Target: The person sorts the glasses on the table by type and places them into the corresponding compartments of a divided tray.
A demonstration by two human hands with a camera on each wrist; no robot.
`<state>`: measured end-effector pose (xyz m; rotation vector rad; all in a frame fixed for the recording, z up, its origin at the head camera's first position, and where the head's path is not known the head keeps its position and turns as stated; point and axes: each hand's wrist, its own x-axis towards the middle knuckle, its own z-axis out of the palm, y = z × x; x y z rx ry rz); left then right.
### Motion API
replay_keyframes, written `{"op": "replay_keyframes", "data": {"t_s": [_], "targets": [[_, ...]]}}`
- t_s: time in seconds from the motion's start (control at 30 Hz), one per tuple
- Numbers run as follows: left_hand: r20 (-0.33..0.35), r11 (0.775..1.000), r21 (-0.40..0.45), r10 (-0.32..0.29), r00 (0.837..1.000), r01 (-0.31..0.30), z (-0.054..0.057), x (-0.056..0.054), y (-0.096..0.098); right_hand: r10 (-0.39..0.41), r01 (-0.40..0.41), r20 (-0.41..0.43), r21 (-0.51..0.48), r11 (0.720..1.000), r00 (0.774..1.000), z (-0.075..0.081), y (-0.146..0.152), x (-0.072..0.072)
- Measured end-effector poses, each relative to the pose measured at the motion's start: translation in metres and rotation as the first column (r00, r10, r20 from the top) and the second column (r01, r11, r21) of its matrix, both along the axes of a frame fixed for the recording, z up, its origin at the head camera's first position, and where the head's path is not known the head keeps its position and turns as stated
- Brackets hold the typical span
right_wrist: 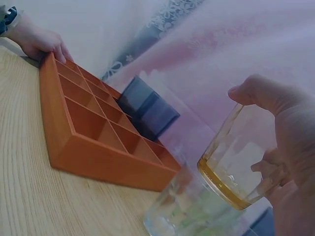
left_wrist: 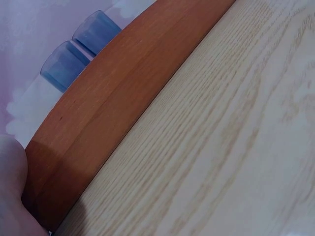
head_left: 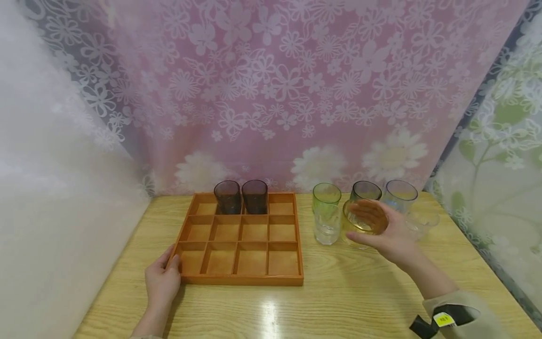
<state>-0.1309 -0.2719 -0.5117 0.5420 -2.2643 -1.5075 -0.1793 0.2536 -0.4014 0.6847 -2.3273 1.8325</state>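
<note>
My left hand (head_left: 163, 280) grips the near left corner of a wooden divided tray (head_left: 241, 280), thumb on the rim. Two dark tinted glasses (head_left: 228, 200) stand side by side in the middle compartments of the tray's back row. To the right of the tray, my right hand (head_left: 395, 238) holds an amber glass (head_left: 355, 230) by its side. In the right wrist view that amber glass (right_wrist: 224, 182) is tilted, with thumb and fingers around its wall. A clear glass (head_left: 327, 231) is just left of it.
Behind the amber glass stand a green glass (head_left: 326, 197), a dark-rimmed glass (head_left: 366, 189) and a blue-rimmed glass (head_left: 401, 190). Another clear glass (head_left: 425, 221) is right of my hand, partly hidden. A floral curtain (head_left: 271, 117) hangs along the table's back edge.
</note>
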Motion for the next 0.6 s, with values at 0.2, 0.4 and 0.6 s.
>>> {"op": "replay_keyframes", "data": {"t_s": [0.2, 0.4, 0.6], "targets": [[0.000, 1.000, 0.003, -0.005, 1.000, 0.005, 0.000, -0.001, 0.001, 0.035, -0.035, -0.005, 0.001, 0.999, 0.999, 0.003, -0.025, -0.010], [-0.001, 1.000, 0.006, -0.005, 1.000, 0.005, -0.002, -0.002, -0.001, 0.060, -0.059, 0.044, -0.029, 0.998, 0.997, 0.005, -0.049, -0.020], [0.000, 1.000, 0.003, -0.012, 1.000, 0.012, 0.000, -0.001, -0.001, 0.088, -0.086, 0.053, -0.054, 0.995, 0.995, 0.004, -0.074, -0.030]]}}
